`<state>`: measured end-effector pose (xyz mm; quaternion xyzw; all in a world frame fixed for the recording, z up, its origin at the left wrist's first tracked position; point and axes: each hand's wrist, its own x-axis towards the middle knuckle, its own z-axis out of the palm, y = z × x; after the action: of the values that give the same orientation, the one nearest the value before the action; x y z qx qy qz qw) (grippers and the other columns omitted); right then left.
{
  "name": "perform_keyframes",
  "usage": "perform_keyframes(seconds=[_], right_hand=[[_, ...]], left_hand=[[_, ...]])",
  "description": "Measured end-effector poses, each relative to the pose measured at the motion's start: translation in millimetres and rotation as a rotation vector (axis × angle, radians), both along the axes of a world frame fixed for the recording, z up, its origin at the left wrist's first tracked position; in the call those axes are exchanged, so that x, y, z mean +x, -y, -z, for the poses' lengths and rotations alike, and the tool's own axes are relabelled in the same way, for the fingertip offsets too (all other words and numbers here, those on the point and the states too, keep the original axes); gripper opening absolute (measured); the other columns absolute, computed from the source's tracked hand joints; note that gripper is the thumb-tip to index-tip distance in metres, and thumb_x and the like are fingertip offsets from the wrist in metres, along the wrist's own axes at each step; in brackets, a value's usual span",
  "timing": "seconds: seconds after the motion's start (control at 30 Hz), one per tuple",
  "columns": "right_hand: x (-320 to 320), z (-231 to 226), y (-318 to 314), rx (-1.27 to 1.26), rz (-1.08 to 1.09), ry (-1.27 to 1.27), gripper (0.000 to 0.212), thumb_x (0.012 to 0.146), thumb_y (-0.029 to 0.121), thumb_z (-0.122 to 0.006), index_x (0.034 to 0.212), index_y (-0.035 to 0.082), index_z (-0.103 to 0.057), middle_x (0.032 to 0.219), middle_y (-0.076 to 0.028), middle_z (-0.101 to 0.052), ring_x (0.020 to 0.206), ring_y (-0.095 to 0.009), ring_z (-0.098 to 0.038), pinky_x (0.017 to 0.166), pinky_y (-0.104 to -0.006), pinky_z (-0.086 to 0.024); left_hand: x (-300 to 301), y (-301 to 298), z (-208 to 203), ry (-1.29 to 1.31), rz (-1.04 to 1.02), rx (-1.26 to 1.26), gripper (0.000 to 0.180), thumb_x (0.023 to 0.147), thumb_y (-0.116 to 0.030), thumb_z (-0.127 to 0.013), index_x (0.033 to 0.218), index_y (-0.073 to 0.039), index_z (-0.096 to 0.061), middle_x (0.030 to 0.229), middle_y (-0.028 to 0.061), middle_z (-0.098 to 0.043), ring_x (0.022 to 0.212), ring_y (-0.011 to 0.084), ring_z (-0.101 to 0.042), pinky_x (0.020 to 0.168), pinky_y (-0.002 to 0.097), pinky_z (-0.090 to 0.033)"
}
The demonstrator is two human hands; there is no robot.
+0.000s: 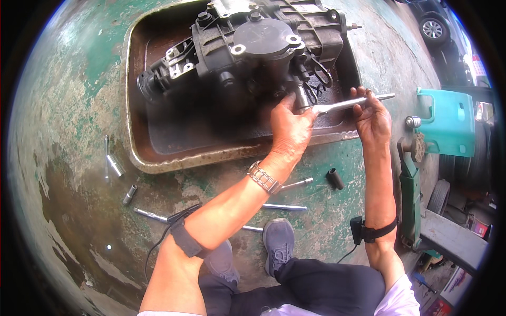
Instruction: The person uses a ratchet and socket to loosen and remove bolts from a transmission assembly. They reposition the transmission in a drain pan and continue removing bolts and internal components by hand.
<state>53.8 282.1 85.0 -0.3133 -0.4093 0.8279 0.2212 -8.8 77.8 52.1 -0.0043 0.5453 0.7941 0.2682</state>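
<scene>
Worn green-painted floor [68, 105], paint flaked down to bare patches, fills most of the head view. On it sits a shallow rusty metal tray [174, 160], and in the tray lies a dark cast gearbox housing [247, 47], greasy, with a round cover plate on its upper face.

Left hand [290, 126]: reaches over the near rim of the tray, fingers curled closed at the socket end of a silver ratchet wrench [337, 105], where the tool meets the lower right side of the housing. A metal-link wristwatch [263, 178] is on that wrist, a black strap further up the forearm.

Right hand [373, 118]: closed around the wrench handle, near its free end; the handle tip sticks out past the fingers to the right. The wrench lies roughly level, spanning the gap between the two hands.

Loose items on the floor, near the tray: a black socket [335, 178] just right of the left forearm, thin silver extension bars [284, 207] under the forearm, short silver sockets [114, 165] off the tray's left corner.

Lower edge: the person's grey shoes [278, 243] and dark trousers. Right side: a green floor jack [411, 189] and a teal metal part [448, 124], well apart from the tray. A car wheel shows at top right.
</scene>
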Motion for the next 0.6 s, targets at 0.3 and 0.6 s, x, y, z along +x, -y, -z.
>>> perform_keyframes(seconds=[0.3, 0.6], right_hand=[[-24.5, -50.9, 41.9, 0.412, -0.020, -0.006, 0.020, 0.095, 0.008, -0.055, 0.108, -0.006, -0.053, 0.101, -0.018, -0.064, 0.092, -0.027, -0.066, 0.055, -0.0258, -0.057], [-59.6, -81.6, 115.6, 0.940, -0.218, -0.010, 0.011, 0.094, 0.010, -0.057, 0.100, 0.002, -0.059, 0.083, -0.006, -0.068, 0.071, -0.015, -0.066, 0.055, -0.0258, -0.051]], left_hand=[[-4.9, 1.5, -4.2, 0.194, 0.024, 0.195, 0.015, 0.089, -0.008, -0.062, 0.102, -0.002, -0.065, 0.093, 0.0057, -0.067, 0.081, 0.0124, -0.061, 0.069, 0.0290, -0.049], [-3.8, 4.2, 3.3, 0.167, 0.026, 0.345, 0.020, 0.098, -0.017, -0.048, 0.106, 0.000, -0.055, 0.094, 0.0080, -0.062, 0.079, 0.0168, -0.061, 0.063, 0.0322, -0.051]])
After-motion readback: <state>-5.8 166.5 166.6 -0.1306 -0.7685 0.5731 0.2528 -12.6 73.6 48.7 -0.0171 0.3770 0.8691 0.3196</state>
